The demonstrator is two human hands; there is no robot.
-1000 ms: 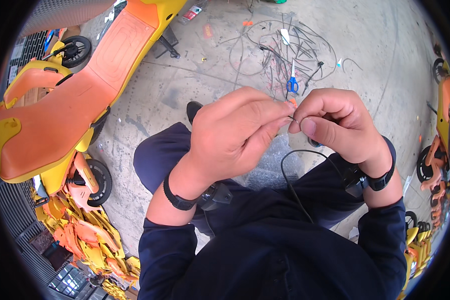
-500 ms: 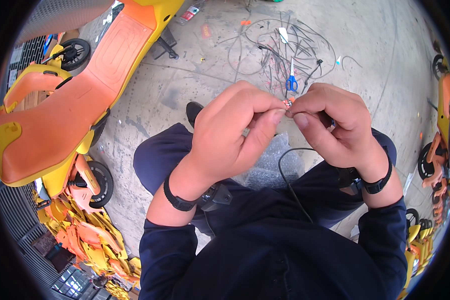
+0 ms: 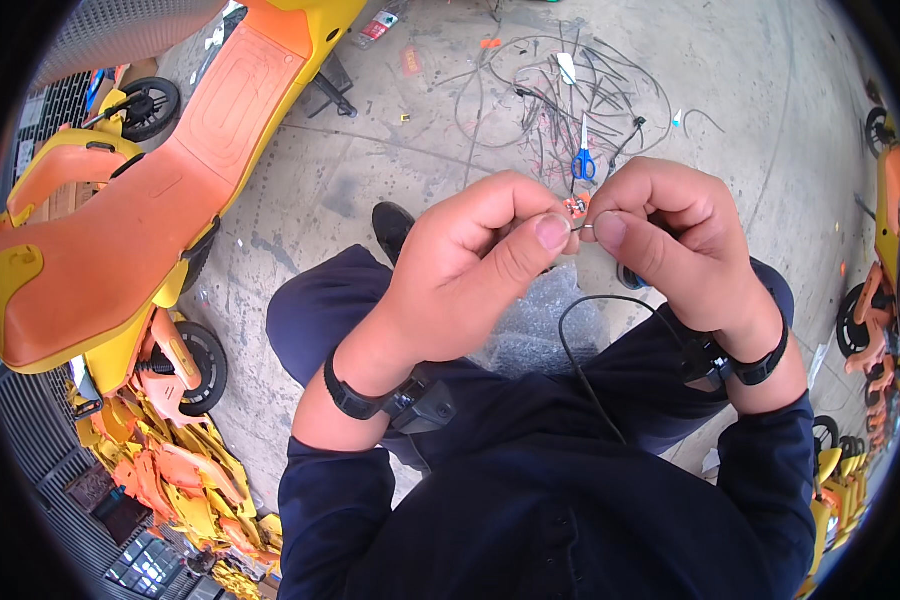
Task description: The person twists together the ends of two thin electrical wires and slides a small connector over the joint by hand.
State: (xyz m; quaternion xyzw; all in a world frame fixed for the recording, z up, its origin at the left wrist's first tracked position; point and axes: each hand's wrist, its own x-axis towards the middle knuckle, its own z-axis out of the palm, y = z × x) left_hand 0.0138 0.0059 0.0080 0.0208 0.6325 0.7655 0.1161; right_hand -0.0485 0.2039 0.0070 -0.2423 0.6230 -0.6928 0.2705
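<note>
Between my two hands runs a short thin dark wire [image 3: 582, 227], pinched at either end. My left hand [image 3: 480, 265] is closed, thumb pressed on the forefinger over the wire. My right hand [image 3: 675, 240] holds the wire's other side in a like pinch, its remaining fingers curled. Just beyond the fingertips shows a small orange and silver piece [image 3: 576, 206], partly hidden; what it is I cannot make out. Farther off, blue-handled scissors [image 3: 583, 162] lie on the floor, blades pointing away from me.
A tangle of dark cables [image 3: 600, 90] spreads on the concrete floor beyond my hands. Clear bubble wrap [image 3: 545, 330] lies between my legs. An orange and yellow ride-on vehicle [image 3: 120, 240] stands at left, above a heap of yellow and orange panels [image 3: 185, 475]. A plastic bottle [image 3: 376, 29] lies far off.
Both hands have rolled so that the thumbs now lie more on top. The fingertips have parted slightly, and the wire between them shows.
</note>
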